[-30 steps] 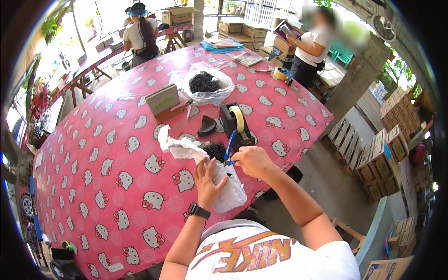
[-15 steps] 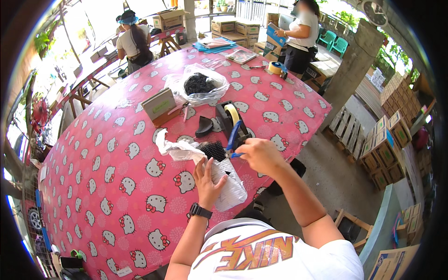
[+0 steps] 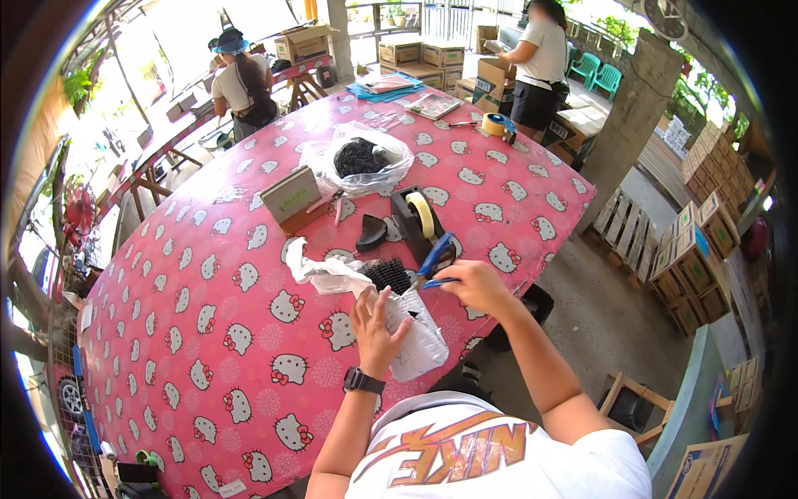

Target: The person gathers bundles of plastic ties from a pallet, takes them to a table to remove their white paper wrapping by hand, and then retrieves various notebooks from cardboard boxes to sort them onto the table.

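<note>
A white wrapped bundle [image 3: 418, 343] lies at the table's near edge, with black bristly mesh [image 3: 387, 275] showing at its far end and crumpled white wrapping [image 3: 320, 270] spread to the left. My left hand [image 3: 376, 326] lies on top of the bundle, fingers stretched out and pressing it down. In my right hand [image 3: 475, 285] is a pair of blue-handled pliers [image 3: 438, 259], its fingers closed around one handle. The metal jaws point at the mesh beside the wrapping; whether they grip it I cannot tell.
Beyond the bundle stand a black tape dispenser [image 3: 411, 218], a black wedge-shaped piece [image 3: 371, 234], a small box [image 3: 291, 200] and a plastic bag [image 3: 389, 172] of black material. A tape roll [image 3: 495, 125] sits farther right. Two people work across the table; stacked cartons [image 3: 694, 258] stand right.
The pliers' handles have swung to the right and spread apart, with my right hand still on them. My left hand stays on the bundle. The person at the far right no longer holds up the blue item.
</note>
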`<state>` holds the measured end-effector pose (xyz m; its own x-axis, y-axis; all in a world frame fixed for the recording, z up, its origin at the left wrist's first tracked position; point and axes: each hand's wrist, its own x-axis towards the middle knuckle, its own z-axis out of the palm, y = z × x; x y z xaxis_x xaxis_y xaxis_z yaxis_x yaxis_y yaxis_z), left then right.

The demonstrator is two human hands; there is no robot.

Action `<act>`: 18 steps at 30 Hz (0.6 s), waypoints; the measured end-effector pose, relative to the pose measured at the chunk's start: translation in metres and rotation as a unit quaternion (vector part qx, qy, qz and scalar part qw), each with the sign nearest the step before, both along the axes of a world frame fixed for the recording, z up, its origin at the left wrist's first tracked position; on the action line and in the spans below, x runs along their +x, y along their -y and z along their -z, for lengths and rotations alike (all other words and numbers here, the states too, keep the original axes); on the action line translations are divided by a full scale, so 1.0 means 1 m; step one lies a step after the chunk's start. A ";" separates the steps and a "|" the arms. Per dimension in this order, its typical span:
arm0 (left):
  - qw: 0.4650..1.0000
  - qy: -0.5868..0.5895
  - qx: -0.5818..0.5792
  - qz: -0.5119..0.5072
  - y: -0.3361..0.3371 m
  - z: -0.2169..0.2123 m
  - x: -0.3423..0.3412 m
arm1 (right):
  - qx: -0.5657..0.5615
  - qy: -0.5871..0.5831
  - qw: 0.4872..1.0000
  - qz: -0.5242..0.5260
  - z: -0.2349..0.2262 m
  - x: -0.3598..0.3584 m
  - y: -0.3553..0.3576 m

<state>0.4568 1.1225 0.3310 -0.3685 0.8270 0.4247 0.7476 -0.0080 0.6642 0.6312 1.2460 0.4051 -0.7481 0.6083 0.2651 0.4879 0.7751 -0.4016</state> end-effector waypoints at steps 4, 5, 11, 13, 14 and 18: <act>0.994 -0.108 -0.020 0.008 -0.004 -0.011 0.009 | -0.116 -0.210 0.956 0.168 0.073 0.046 -0.001; 0.996 -0.090 -0.014 0.011 -0.008 -0.007 0.010 | -0.091 -0.245 0.935 0.240 0.102 0.054 0.002; 0.999 0.025 0.033 -0.023 -0.018 0.000 0.008 | 0.062 -0.211 0.954 0.203 0.098 -0.002 0.015; 0.999 0.024 0.036 -0.020 -0.020 0.000 0.007 | -0.362 -0.298 0.858 0.209 0.104 -0.036 0.015; 0.999 0.026 0.042 -0.016 -0.023 0.001 0.009 | -0.378 -0.266 0.863 0.205 0.122 -0.047 0.012; 0.995 0.054 0.069 -0.041 -0.019 0.013 0.004 | -0.369 -0.213 0.894 0.140 0.111 -0.059 0.019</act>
